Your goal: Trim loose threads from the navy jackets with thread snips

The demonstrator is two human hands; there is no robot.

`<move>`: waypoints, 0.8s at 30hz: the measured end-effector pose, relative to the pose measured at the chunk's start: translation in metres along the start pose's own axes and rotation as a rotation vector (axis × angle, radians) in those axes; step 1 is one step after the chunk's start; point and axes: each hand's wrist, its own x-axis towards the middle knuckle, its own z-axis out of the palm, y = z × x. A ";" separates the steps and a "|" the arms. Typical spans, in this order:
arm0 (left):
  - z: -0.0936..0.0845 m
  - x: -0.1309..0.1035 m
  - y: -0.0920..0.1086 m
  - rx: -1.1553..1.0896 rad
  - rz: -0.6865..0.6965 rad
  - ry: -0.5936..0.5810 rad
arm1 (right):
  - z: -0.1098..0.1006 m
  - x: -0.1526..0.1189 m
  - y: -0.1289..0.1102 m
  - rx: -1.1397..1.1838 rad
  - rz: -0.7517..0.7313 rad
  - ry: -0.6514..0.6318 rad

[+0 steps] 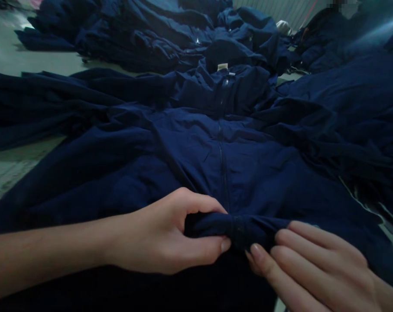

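A dark blue zip-front jacket (190, 143) lies spread out before me, its collar at the far end and its sleeves stretched to both sides. The zipper (221, 164) runs down the middle toward my hands. My left hand (170, 234) pinches the bunched lower edge between thumb and fingers, just left of the zipper line. On the other side, my right hand (319, 264) presses its fingers onto the same folded edge, with the thumb beneath. A pale label (222, 67) shows at the collar.
Heaped dark blue garments (144, 34) fill the far side of the table. More dark cloth (362, 99) is piled at the right. The pale tabletop (50, 60) shows at the left. A ribbed wall or shutter (261, 11) stands behind.
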 end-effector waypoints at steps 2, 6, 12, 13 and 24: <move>-0.001 0.001 -0.006 0.025 0.041 0.002 | 0.002 0.006 0.004 0.016 0.002 -0.031; 0.000 0.000 -0.013 0.102 0.220 0.031 | 0.003 0.020 0.012 0.035 0.009 -0.069; -0.003 -0.003 -0.010 0.053 0.335 -0.038 | 0.014 0.019 0.016 0.075 0.020 -0.089; -0.003 -0.004 -0.010 0.032 0.337 -0.061 | 0.015 0.016 0.014 0.100 0.035 -0.074; 0.005 -0.001 -0.005 0.183 0.277 -0.042 | -0.001 0.010 0.007 0.238 0.201 0.120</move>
